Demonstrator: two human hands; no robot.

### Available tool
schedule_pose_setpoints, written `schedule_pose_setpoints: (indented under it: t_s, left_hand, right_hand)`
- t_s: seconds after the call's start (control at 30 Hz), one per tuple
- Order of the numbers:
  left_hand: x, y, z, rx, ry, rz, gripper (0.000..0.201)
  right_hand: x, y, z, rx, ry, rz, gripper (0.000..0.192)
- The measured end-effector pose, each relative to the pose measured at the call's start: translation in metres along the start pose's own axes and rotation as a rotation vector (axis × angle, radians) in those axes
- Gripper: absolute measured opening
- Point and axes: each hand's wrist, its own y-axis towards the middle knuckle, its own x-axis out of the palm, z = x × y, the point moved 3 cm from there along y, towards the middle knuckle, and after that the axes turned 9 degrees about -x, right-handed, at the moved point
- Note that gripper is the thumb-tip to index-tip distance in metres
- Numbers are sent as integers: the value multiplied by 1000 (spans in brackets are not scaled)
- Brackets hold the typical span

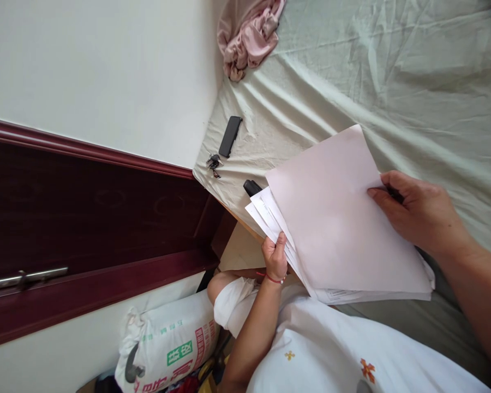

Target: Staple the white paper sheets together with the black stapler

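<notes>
My left hand [275,257] grips the left edge of a stack of papers [270,214], thumb on top and fingers underneath. A large blank sheet of paper [331,218] lies uppermost, its surface faintly pinkish. At the sheet's right edge, my right hand [419,210] pinches it between thumb and fingers. Printed lines show on a page peeking out at the bottom of the stack. Beyond the papers' upper left corner, a black object [252,188] is partly hidden, so its kind is unclear.
On the bed's pale green sheet [311,98] lie a dark rectangular case [230,136] and a bunch of keys [214,161]. Crumpled pink cloth [249,43] sits by the wall. A dark red door [85,213] is at left, above a printed white sack [167,338].
</notes>
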Motion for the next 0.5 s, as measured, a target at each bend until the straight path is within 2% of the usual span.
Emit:
schedule_pose_setpoints:
  t_s: [0.17, 0.33, 0.5]
  left_hand:
    - [3, 3, 1, 10, -97, 21, 37]
    - [3, 3, 2, 34, -64, 59, 36]
    - [1, 3, 2, 7, -31, 91, 43]
  right_hand:
    - [1, 3, 3, 18, -67, 22, 24]
    - [5, 4, 9, 100, -89, -79, 50]
    - [7, 2, 10, 89, -53, -179, 36]
